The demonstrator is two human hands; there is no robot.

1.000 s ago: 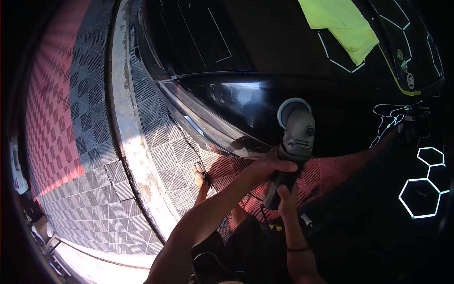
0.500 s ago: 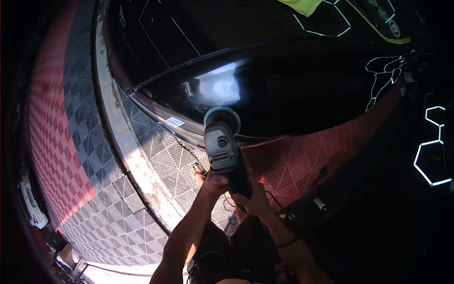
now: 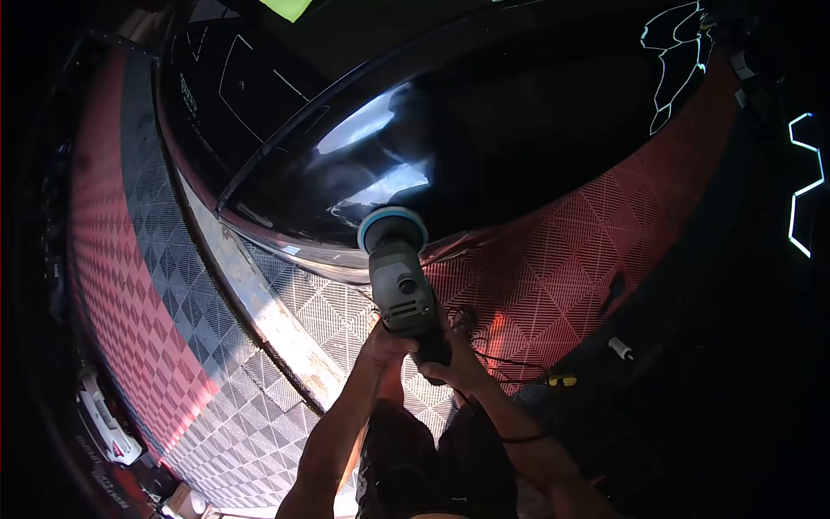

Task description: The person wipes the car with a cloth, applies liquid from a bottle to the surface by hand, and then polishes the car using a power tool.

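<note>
Both hands hold a grey and black power polisher (image 3: pixel 399 277). My left hand (image 3: pixel 386 344) is wrapped round the side of its body, just below the vent slots. Around the dark rear handle my right hand (image 3: pixel 456 359) is closed, thumb on top. The round polishing pad (image 3: pixel 393 213), with a light blue rim, lies at the near edge of a glossy black car panel (image 3: pixel 510 147). Bright light reflects off the panel just beyond the pad. A dark cord runs from near the right hand toward the floor.
Red, grey and white floor tiles (image 3: pixel 553 251) surround the car, crossed by a worn pale strip (image 3: pixel 268 311) on the left. A small white bottle (image 3: pixel 620 349) and a yellow object (image 3: pixel 562 381) lie at right. A lime-green cloth (image 3: pixel 288 7) is at the top edge.
The view has shifted, so the cloth and panel sit further up and left. The polisher has moved slightly left in view, its pad closer to the panel's near edge. Both hands keep their grip.
</note>
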